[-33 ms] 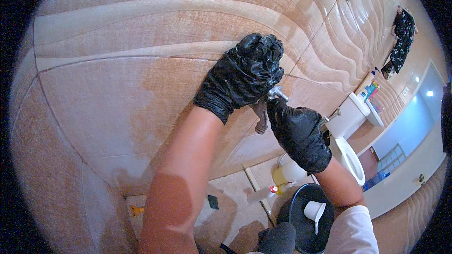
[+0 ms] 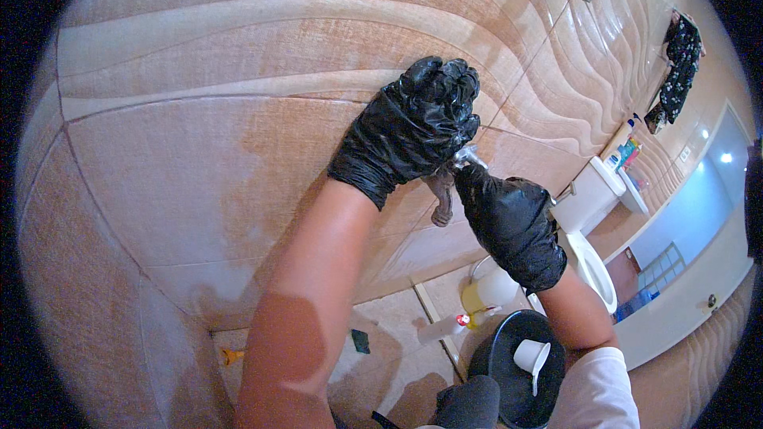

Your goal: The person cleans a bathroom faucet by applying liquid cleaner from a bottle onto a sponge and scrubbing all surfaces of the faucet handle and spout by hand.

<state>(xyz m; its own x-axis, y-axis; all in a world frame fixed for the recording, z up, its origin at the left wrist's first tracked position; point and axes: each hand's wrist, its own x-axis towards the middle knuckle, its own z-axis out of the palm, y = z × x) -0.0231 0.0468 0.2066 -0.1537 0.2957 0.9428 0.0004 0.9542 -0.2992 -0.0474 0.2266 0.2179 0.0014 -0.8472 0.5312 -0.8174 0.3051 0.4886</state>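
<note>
A metal faucet [image 2: 466, 158] with a brownish, worn-looking spout [image 2: 442, 205] juts from the tiled wall. My left hand [image 2: 417, 123], in a wet black glove, is closed right above it against the wall. Its curled fingers hide whatever lies inside them, and its palm side covers part of the faucet. My right hand [image 2: 513, 226], gloved the same way, comes from the lower right with its fingers closed on the faucet's handle end. Those fingertips are partly out of sight.
Below stand a black basin [image 2: 509, 405] holding a white dipper [image 2: 532, 356], a white bottle with a red cap [image 2: 442, 329] and a tub of yellowish liquid [image 2: 487, 292]. A dark green pad [image 2: 360, 341] lies on the floor. The toilet [image 2: 590, 199] is at right.
My right hand has shifted slightly to the right at the faucet's handle. The left hand stays in place.
</note>
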